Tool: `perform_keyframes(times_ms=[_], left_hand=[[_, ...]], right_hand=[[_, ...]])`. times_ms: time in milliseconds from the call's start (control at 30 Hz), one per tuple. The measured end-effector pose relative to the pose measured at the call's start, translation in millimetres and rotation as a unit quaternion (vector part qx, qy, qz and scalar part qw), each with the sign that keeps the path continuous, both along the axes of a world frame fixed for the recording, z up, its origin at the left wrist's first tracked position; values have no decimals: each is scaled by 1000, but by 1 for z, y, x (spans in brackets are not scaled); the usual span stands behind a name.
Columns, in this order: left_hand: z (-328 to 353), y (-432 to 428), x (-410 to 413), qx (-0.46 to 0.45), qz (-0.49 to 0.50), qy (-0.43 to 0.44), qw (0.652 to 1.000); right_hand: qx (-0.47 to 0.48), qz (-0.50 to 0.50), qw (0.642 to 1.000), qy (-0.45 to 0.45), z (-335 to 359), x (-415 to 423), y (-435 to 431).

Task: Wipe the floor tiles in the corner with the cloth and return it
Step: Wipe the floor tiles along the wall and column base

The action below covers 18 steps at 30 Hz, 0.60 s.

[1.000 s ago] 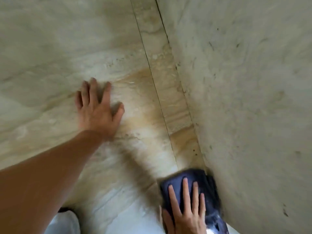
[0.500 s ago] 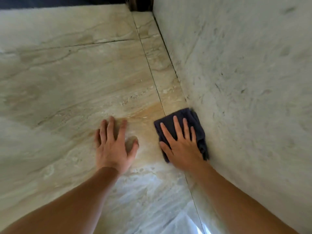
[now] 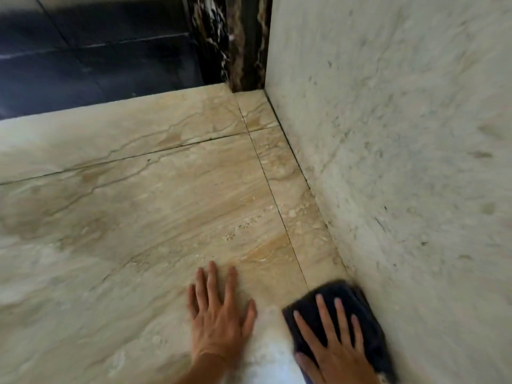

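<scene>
Drawn back nearer along the pale speckled wall since half a second ago, the right hand presses the dark cloth flat, its grip spread and straight-fingered. The cloth lies on the narrow strip tile, its blurred right edge seemingly touching the wall. The left hand rests flat, fingers spread, just left on the glossy beige veined floor tiles, which run open to the far corner's dark marbled post.

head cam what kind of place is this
Likely an indoor floor corner in a stone-tiled room: beige marble-look floor tiles, a pale stone wall at right, a dark veined column beyond.
</scene>
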State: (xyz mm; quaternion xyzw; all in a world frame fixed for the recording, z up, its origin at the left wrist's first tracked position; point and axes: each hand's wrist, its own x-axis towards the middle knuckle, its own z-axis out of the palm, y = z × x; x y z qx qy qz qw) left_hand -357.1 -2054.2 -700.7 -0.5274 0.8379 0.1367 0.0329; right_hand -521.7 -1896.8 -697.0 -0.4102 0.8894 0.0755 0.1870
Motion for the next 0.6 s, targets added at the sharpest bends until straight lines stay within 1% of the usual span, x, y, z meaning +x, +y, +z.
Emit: perform_keyframes(times_ms=[33,67,100,133,167,200,267,300,367,400,433,467,500,533,600], left_hand=[[-1,0,0,2,1,2,1000],[-2,0,0,9,3,3,1000],[-3,-1,0,9,3,8,1000],[-5,-2,-2,7,3,18,1000],[-5,-2,-3,10,4,25,1000],[-5,-3,-3,21,1,21,1000],[1,-6,-3,46,-6,2,999],[7,-8,-5,60,-9,-10,998],[27,-15,-17,128,-11,-59,990],[39,-22,-26,156,13,-67,985],[49,-30,-35,153,55,-50,985],[61,-45,-47,140,87,-28,986],[71,-61,-58,120,99,-8,988],[78,-78,-67,95,99,10,991],[87,-113,-83,62,99,46,992]], right_hand=[[-15,115,993,-23,0,-6,-15],[-18,195,980,-35,-6,-23,-32],[10,198,979,-35,-2,-34,-61],[-4,167,985,-51,0,-46,-94],[14,156,985,-72,2,-52,-113],[18,152,986,-74,0,-56,-131],[74,128,984,-101,6,-56,-145],[112,129,978,-123,13,-57,-147],[201,132,956,-170,35,-71,-160],[251,133,938,-196,52,-79,-170],[283,138,924,-218,66,-85,-179],[293,141,917,-229,78,-92,-187],[282,143,921,-225,85,-96,-187],[256,145,932,-212,89,-97,-183],[180,112,960,-181,90,-98,-164]])
